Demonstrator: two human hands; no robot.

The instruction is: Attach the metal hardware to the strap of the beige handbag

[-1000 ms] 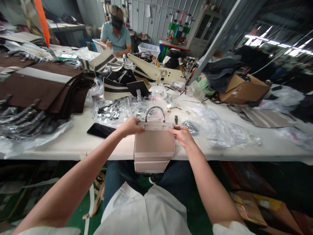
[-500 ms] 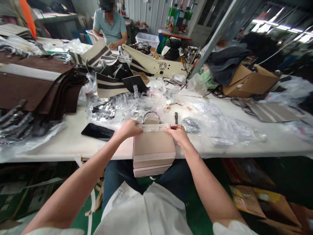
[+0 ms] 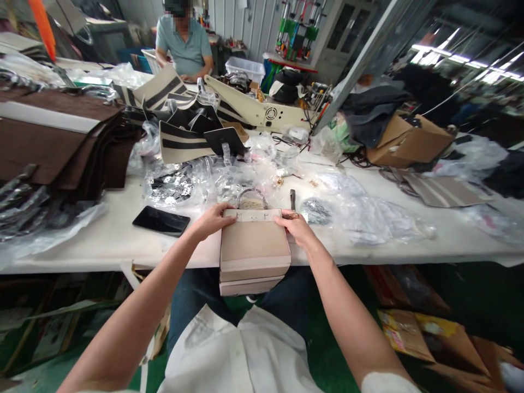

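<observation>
A beige handbag piece (image 3: 254, 243) with a curved handle (image 3: 251, 192) at its far end lies over the table's front edge, its near part folded and hanging above my lap. My left hand (image 3: 216, 219) is closed on its far left corner, thumb on the pale top strip. My right hand (image 3: 298, 226) pinches the far right corner in the same way. Something small, dark and loop-shaped shows at the right fingers; I cannot make out what it is. Just beyond them a short dark metal tool (image 3: 292, 200) lies on the table.
Left of my hands lies a black phone (image 3: 161, 220). Brown panels (image 3: 53, 142) are stacked at far left. Plastic bags of metal parts (image 3: 176, 183) and striped pieces (image 3: 184, 143) lie ahead. A cardboard box (image 3: 413, 139) stands right. A person (image 3: 184, 46) sits across the table.
The view has shifted slightly to the right. Both hands keep hold of the handbag piece, and the left fingers sit a little differently on its corner.
</observation>
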